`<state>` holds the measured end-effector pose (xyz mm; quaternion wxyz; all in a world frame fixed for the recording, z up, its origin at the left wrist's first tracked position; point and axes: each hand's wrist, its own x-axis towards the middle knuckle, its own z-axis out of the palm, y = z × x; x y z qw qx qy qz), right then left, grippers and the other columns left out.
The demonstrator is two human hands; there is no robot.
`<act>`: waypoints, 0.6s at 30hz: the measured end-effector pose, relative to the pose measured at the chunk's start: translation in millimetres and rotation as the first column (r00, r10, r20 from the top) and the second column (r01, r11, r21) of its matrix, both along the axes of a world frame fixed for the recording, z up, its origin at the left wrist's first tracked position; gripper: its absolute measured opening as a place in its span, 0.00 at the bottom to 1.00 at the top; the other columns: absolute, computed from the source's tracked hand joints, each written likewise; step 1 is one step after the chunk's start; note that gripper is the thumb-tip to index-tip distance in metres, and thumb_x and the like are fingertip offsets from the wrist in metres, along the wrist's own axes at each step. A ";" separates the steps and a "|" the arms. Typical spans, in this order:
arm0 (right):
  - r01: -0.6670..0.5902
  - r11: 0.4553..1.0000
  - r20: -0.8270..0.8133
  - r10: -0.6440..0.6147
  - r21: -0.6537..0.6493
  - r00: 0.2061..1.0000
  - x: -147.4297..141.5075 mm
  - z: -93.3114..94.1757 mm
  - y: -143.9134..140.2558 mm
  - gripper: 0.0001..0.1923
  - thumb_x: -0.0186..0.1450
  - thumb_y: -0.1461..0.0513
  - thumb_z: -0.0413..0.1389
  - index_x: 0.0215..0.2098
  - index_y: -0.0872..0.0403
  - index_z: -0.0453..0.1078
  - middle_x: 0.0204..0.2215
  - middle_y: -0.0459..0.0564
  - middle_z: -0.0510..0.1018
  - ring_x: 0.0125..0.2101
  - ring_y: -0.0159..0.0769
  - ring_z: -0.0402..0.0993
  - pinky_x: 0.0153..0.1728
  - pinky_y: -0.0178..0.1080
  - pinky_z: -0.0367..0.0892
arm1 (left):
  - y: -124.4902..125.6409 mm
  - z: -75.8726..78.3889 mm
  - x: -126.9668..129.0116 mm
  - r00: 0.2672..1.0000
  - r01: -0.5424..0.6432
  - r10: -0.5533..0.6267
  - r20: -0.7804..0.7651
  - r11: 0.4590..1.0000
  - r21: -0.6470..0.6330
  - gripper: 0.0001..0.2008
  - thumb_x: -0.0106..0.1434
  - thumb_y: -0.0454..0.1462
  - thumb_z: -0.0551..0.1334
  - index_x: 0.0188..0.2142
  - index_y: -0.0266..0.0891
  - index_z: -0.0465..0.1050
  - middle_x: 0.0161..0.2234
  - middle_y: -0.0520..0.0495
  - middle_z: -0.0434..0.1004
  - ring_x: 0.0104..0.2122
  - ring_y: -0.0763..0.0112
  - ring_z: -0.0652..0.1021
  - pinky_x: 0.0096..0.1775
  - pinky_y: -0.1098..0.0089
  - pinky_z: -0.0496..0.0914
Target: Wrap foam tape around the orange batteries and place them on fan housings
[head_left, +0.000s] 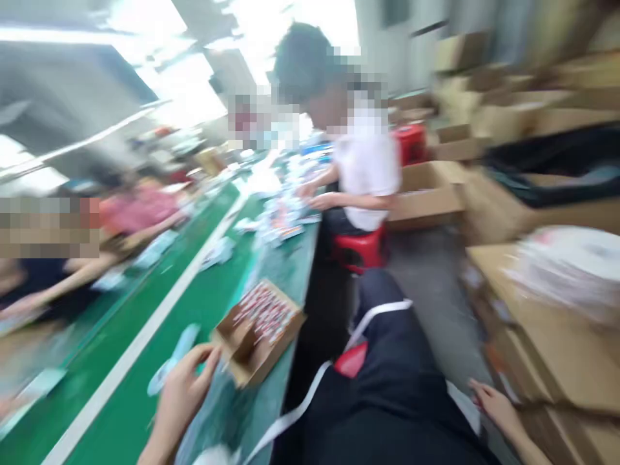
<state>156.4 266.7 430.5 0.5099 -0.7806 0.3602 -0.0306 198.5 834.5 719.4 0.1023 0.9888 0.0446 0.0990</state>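
Note:
My left hand [186, 381] is over the green belt, its thumb and forefinger curled close together beside the near corner of a small cardboard box [264, 378]. Rows of small red-and-white pieces [268, 313] fill much of that box. Just behind the hand lies a pale-blue item [177, 358], too blurred to name; whether my fingers touch it is hidden. Low on the right, by my dark-clothed leg, my right hand [496, 403] has its fingers drawn together near a white flat thing [465, 407]. What these fingers hold, if anything, is smeared.
A green belt [121, 336] with a white stripe runs away. One co-worker [365, 161] sits ahead on a red stool [361, 248], handling pale packets [281, 219]. Other people [140, 206] work across the belt. Cardboard boxes [533, 342] and a plastic-wrapped roll [571, 265] stand right.

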 end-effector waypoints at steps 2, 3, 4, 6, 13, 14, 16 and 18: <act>-0.158 0.984 0.015 0.157 0.078 0.987 60.7 -9.9 24.3 0.19 0.44 0.36 0.53 0.19 0.38 0.70 0.11 0.50 0.70 0.16 0.63 0.74 0.15 0.53 0.68 | 35.9 -17.4 -40.3 0.982 -0.189 0.187 -0.041 0.980 -0.054 0.25 0.70 0.57 0.53 0.39 0.42 0.79 0.40 0.44 0.85 0.40 0.59 0.83 0.46 0.61 0.78; -0.213 0.972 0.022 0.212 0.098 0.977 89.1 -12.4 36.2 0.18 0.44 0.37 0.54 0.19 0.38 0.70 0.12 0.51 0.72 0.18 0.64 0.76 0.16 0.53 0.69 | 48.8 -29.3 -57.4 0.972 -0.233 0.229 -0.055 0.970 -0.072 0.24 0.71 0.55 0.54 0.41 0.41 0.80 0.44 0.43 0.84 0.44 0.59 0.82 0.51 0.60 0.76; -0.266 0.959 0.033 0.264 0.094 0.964 114.6 -11.8 48.2 0.17 0.45 0.38 0.55 0.19 0.37 0.70 0.14 0.52 0.74 0.20 0.65 0.78 0.17 0.54 0.70 | 57.5 -42.2 -73.9 0.967 -0.252 0.248 -0.058 0.964 -0.080 0.22 0.71 0.54 0.55 0.43 0.42 0.80 0.48 0.43 0.83 0.49 0.59 0.81 0.55 0.58 0.74; -0.391 0.920 0.061 0.390 0.012 0.919 154.8 1.0 74.1 0.17 0.50 0.38 0.55 0.22 0.38 0.72 0.20 0.53 0.79 0.27 0.65 0.81 0.24 0.58 0.76 | 62.3 -65.9 -106.8 0.967 -0.253 0.248 -0.062 0.964 -0.081 0.19 0.71 0.51 0.57 0.46 0.43 0.80 0.54 0.43 0.80 0.56 0.58 0.77 0.61 0.55 0.70; -0.789 0.556 0.252 0.828 -0.262 0.500 202.5 103.6 224.4 0.24 0.66 0.40 0.56 0.41 0.49 0.79 0.36 0.55 0.84 0.42 0.56 0.82 0.51 0.53 0.75 | 16.1 -79.9 -210.7 0.919 -0.342 0.308 -0.247 0.933 -0.110 0.20 0.59 0.49 0.72 0.49 0.48 0.79 0.57 0.46 0.77 0.55 0.56 0.77 0.56 0.57 0.74; -0.863 0.440 0.275 0.886 -0.246 0.373 197.1 116.3 251.4 0.24 0.67 0.41 0.56 0.41 0.50 0.79 0.35 0.54 0.84 0.40 0.53 0.82 0.49 0.50 0.75 | 6.4 -79.6 -222.5 0.900 -0.388 0.355 -0.251 0.916 -0.097 0.25 0.56 0.49 0.74 0.52 0.49 0.78 0.59 0.46 0.76 0.58 0.53 0.75 0.58 0.55 0.73; -0.983 0.090 0.301 0.953 -0.161 0.038 174.6 138.3 303.5 0.23 0.71 0.43 0.53 0.40 0.51 0.79 0.34 0.54 0.84 0.35 0.47 0.82 0.42 0.44 0.75 | -14.6 -83.9 -242.3 0.869 -0.457 0.429 -0.248 0.887 -0.067 0.34 0.53 0.49 0.76 0.59 0.50 0.73 0.65 0.45 0.71 0.64 0.48 0.70 0.61 0.50 0.71; -0.943 -0.325 0.282 0.901 -0.067 -0.330 139.5 155.9 348.5 0.22 0.73 0.44 0.51 0.42 0.51 0.78 0.33 0.52 0.83 0.32 0.43 0.80 0.35 0.39 0.73 | -35.5 -93.3 -255.8 0.857 -0.482 0.460 -0.232 0.875 -0.046 0.33 0.59 0.46 0.73 0.62 0.49 0.71 0.66 0.44 0.69 0.67 0.47 0.66 0.63 0.48 0.70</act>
